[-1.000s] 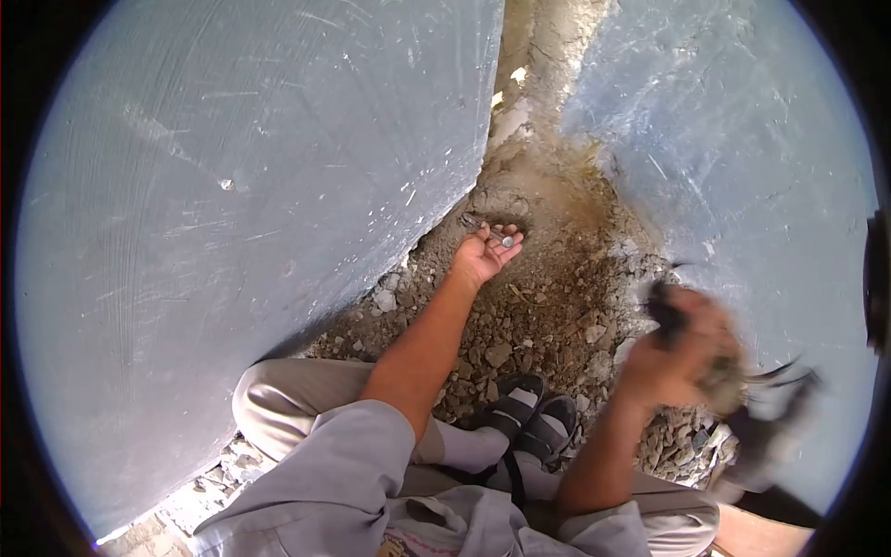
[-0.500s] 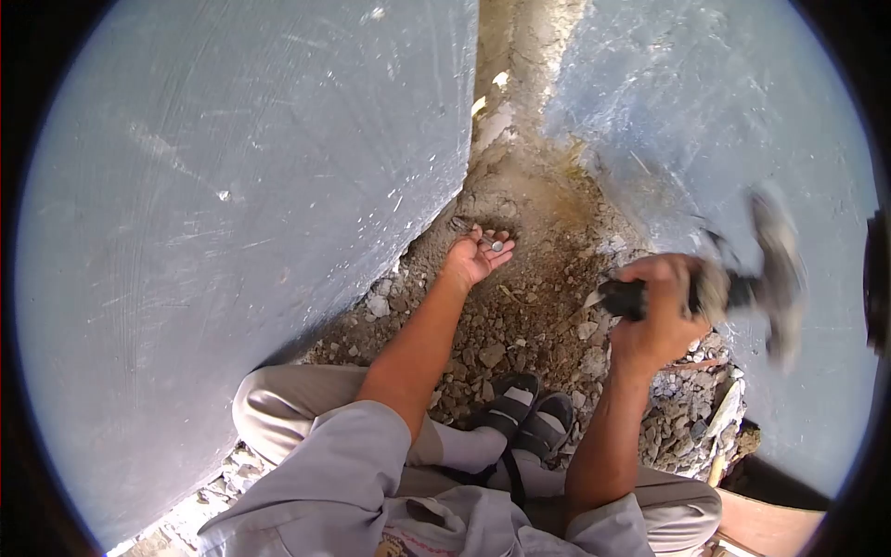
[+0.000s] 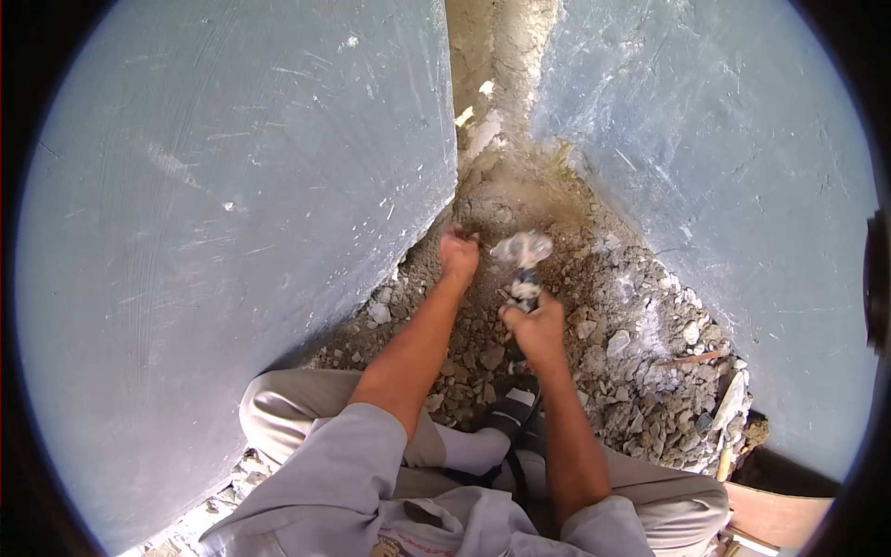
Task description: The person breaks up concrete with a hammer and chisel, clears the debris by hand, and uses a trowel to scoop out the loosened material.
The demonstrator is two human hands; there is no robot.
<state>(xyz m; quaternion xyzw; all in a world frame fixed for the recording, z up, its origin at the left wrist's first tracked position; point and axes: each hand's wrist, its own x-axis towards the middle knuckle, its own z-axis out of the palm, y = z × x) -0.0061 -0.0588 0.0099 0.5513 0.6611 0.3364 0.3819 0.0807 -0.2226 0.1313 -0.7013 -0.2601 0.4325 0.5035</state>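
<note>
My right hand point(image 3: 536, 327) is wrapped around the dark handle of a hammer point(image 3: 522, 249), whose blurred metal head hangs over the dirt just right of my left hand. Closed near the foot of the left wall, my left hand point(image 3: 458, 252) grips a metal chisel, mostly hidden by the fingers. The hammer head is close to the chisel's struck end. Broken soil and rubble point(image 3: 473, 348) lie beneath both hands.
Grey-blue walls point(image 3: 251, 186) point(image 3: 705, 139) flank the narrow dirt corner. Stones and a rusty rod point(image 3: 691, 358) lie to the right. A brownish curved container point(image 3: 780, 513) stands at lower right. My sandalled foot point(image 3: 510, 413) is below the hammer.
The hammer has swung down and left, from beside the right wall to near my left hand. My left hand's fingers, partly spread before, are now closed around the chisel.
</note>
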